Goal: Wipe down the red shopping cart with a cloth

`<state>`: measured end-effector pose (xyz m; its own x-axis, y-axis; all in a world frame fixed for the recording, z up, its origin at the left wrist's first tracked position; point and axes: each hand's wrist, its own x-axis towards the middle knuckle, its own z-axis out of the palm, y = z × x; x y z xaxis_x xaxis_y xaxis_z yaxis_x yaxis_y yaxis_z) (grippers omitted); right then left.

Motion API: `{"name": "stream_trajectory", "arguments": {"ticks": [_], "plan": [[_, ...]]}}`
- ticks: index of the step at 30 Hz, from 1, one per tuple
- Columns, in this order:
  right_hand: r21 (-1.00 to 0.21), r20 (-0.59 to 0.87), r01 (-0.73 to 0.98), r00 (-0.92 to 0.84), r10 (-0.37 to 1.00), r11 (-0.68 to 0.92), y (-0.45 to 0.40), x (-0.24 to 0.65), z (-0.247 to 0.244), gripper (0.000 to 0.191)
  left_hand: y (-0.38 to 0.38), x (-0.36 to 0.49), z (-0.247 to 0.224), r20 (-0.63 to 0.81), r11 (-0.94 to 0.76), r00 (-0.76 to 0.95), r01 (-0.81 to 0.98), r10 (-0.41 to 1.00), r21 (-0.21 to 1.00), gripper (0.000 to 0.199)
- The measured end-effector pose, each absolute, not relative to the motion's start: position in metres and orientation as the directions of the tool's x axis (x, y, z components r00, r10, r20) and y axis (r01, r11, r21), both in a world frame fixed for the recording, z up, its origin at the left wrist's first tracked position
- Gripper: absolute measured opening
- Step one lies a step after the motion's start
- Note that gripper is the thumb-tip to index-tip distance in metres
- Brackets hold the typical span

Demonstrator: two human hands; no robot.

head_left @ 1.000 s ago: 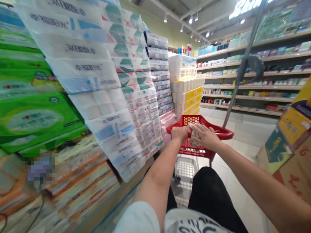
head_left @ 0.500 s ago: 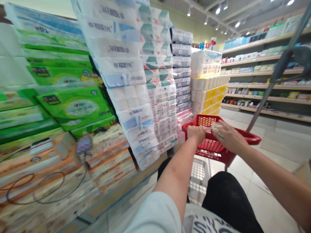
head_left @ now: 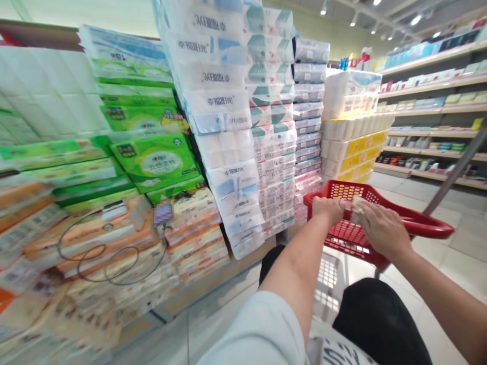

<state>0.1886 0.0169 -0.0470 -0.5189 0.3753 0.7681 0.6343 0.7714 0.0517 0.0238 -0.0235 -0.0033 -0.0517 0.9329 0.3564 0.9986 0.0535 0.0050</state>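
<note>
My left hand is closed over the front rim of a red plastic shopping basket, mounted on a cart. My right hand lies just beside it, with its fingers pinching a small crumpled pale packet. The packet sits between my two hands, just above the rim, and my fingers hide part of it. It is too blurred to tell what it is. Nothing is visible inside the basket through its mesh sides.
Tall stacks of wrapped toilet paper and green and orange tissue packs line the left, with a black cable across them. Product shelves run along the right. A grey cart pole rises at right, above the tiled floor.
The stacks and basket have shifted rightward in view as the camera turned left. My hands stay on the basket rim, and the right hand keeps the packet.
</note>
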Motion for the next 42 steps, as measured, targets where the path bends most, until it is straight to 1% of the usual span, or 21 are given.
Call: {"name": "stream_trajectory", "arguments": {"ticks": [2, 3, 6, 7, 11, 14, 15, 16, 19, 21, 24, 25, 26, 28, 30, 34, 35, 37, 39, 40, 42], "plan": [[-0.022, 0.806, 0.704, -0.408, 0.430, 0.710, 0.015, 0.192, -0.050, 0.044, -0.023, 0.024, -0.004, 0.355, 0.060, -0.059, 0.998, 0.933, 0.009, 0.042], [-0.033, 0.814, 0.717, -0.385, 0.435, 0.696, 0.014, 0.193, -0.051, 0.044, -0.022, 0.025, -0.004, 0.351, 0.063, -0.063, 0.998, 0.934, 0.011, 0.042], [0.030, 0.790, 0.678, -0.466, 0.398, 0.735, 0.014, 0.196, -0.053, 0.042, -0.021, 0.024, -0.004, 0.344, 0.065, -0.063, 0.998, 0.937, 0.008, 0.043], [0.025, 0.789, 0.678, -0.465, 0.402, 0.734, 0.015, 0.197, -0.053, 0.041, -0.021, 0.023, -0.004, 0.337, 0.062, -0.060, 0.998, 0.940, 0.004, 0.043], [-0.108, 0.832, 0.768, -0.278, 0.480, 0.631, 0.020, 0.204, -0.047, 0.041, -0.025, 0.023, 0.004, 0.303, 0.064, -0.055, 0.998, 0.951, -0.021, 0.041], [0.034, 0.782, 0.650, -0.491, 0.385, 0.759, 0.021, 0.212, -0.042, 0.040, -0.028, 0.023, 0.009, 0.301, 0.114, -0.100, 0.993, 0.948, -0.030, 0.040], [0.038, 0.764, 0.631, -0.518, 0.385, 0.774, 0.022, 0.215, -0.041, 0.041, -0.027, 0.023, 0.010, 0.308, 0.099, -0.087, 0.995, 0.948, -0.025, 0.041], [-0.001, 0.772, 0.652, -0.481, 0.415, 0.758, 0.023, 0.218, -0.040, 0.042, -0.026, 0.023, 0.010, 0.313, 0.086, -0.075, 0.996, 0.947, -0.020, 0.040], [-0.175, 0.809, 0.745, -0.264, 0.525, 0.644, 0.025, 0.224, -0.041, 0.040, -0.020, 0.022, 0.009, 0.324, 0.067, -0.062, 0.998, 0.944, -0.005, 0.040], [-0.165, 0.803, 0.755, -0.272, 0.531, 0.635, 0.024, 0.225, -0.043, 0.040, -0.018, 0.022, 0.008, 0.326, 0.071, -0.068, 0.997, 0.943, 0.002, 0.040], [-0.060, 0.758, 0.722, -0.416, 0.502, 0.689, 0.019, 0.225, -0.042, 0.044, -0.018, 0.021, 0.008, 0.325, 0.079, -0.077, 0.997, 0.943, 0.008, 0.040], [-0.059, 0.739, 0.728, -0.428, 0.520, 0.683, 0.018, 0.226, -0.040, 0.045, -0.019, 0.021, 0.008, 0.323, 0.079, -0.078, 0.997, 0.943, 0.009, 0.040], [-0.085, 0.723, 0.753, -0.405, 0.560, 0.653, 0.018, 0.227, -0.038, 0.046, -0.019, 0.021, 0.008, 0.321, 0.079, -0.077, 0.997, 0.944, 0.009, 0.040], [-0.178, 0.695, 0.825, -0.280, 0.662, 0.536, 0.019, 0.230, -0.034, 0.045, -0.020, 0.021, 0.009, 0.314, 0.079, -0.078, 0.997, 0.946, 0.010, 0.040], [-0.221, 0.676, 0.852, -0.218, 0.704, 0.475, 0.018, 0.231, -0.031, 0.043, -0.019, 0.022, 0.009, 0.306, 0.083, -0.082, 0.997, 0.948, 0.012, 0.041], [-0.091, 0.673, 0.785, -0.406, 0.619, 0.613, 0.013, 0.233, -0.027, 0.047, -0.018, 0.020, 0.009, 0.280, 0.094, -0.097, 0.995, 0.955, 0.024, 0.041], [-0.078, 0.660, 0.785, -0.421, 0.622, 0.615, 0.014, 0.235, -0.025, 0.046, -0.018, 0.019, 0.009, 0.269, 0.093, -0.098, 0.995, 0.958, 0.029, 0.040], [-0.104, 0.592, 0.840, -0.378, 0.711, 0.533, 0.021, 0.242, -0.018, 0.041, -0.016, 0.015, 0.012, 0.244, 0.090, -0.099, 0.995, 0.965, 0.046, 0.040], [-0.112, 0.447, 0.915, -0.302, 0.842, 0.387, 0.035, 0.251, -0.007, 0.039, -0.011, 0.014, 0.017, 0.220, 0.095, -0.108, 0.993, 0.970, 0.070, 0.042], [-0.074, 0.356, 0.937, -0.295, 0.887, 0.342, 0.044, 0.254, 0.000, 0.041, -0.007, 0.016, 0.021, 0.207, 0.101, -0.118, 0.991, 0.971, 0.089, 0.044], [0.035, 0.200, 0.934, -0.354, 0.914, 0.355, 0.063, 0.255, 0.014, 0.042, 0.003, 0.024, 0.029, 0.184, 0.103, -0.127, 0.985, 0.975, 0.135, 0.048]]}}
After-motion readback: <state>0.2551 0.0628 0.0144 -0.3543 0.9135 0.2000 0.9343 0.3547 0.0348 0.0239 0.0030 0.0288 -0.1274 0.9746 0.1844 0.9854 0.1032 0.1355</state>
